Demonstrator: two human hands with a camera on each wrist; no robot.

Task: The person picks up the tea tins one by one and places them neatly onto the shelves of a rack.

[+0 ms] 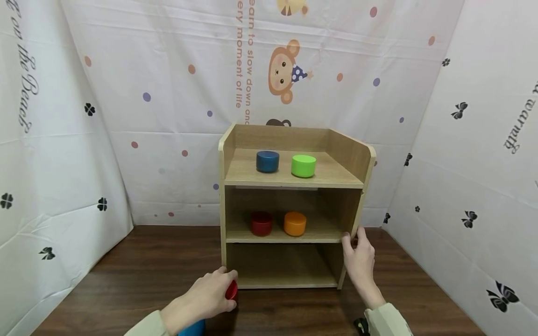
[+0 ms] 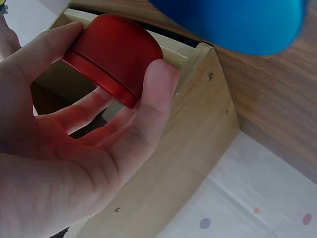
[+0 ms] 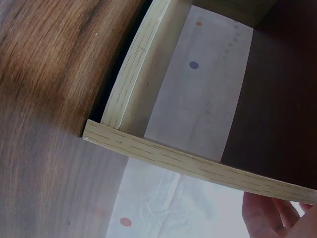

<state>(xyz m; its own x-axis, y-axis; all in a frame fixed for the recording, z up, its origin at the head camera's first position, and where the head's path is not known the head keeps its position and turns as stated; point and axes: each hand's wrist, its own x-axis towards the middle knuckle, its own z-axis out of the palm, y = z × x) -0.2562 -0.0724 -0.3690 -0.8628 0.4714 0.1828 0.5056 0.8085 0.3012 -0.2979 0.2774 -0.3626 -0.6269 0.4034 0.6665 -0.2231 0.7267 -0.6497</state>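
My left hand [image 1: 207, 294] pinches a small red round tin [image 2: 116, 54] between thumb and fingers, beside the lower left front corner of a wooden shelf unit [image 1: 294, 183]. In the head view, the hand hides most of this tin. My right hand [image 1: 360, 259] grips the front edge of the unit's right side panel, near the middle board; in the right wrist view its fingers [image 3: 262, 213] show at the panel's outer side. On the top board stand a dark blue tin [image 1: 267, 162] and a bright green one. A dark red tin [image 1: 261, 224] and an orange tin [image 1: 295, 224] stand on the middle board.
A bright blue rounded object [image 2: 237, 22] lies on the dark wooden table [image 1: 168, 261], partly hidden by my left forearm in the head view. Printed white cloth [image 1: 168, 116] hangs behind the unit and along both sides.
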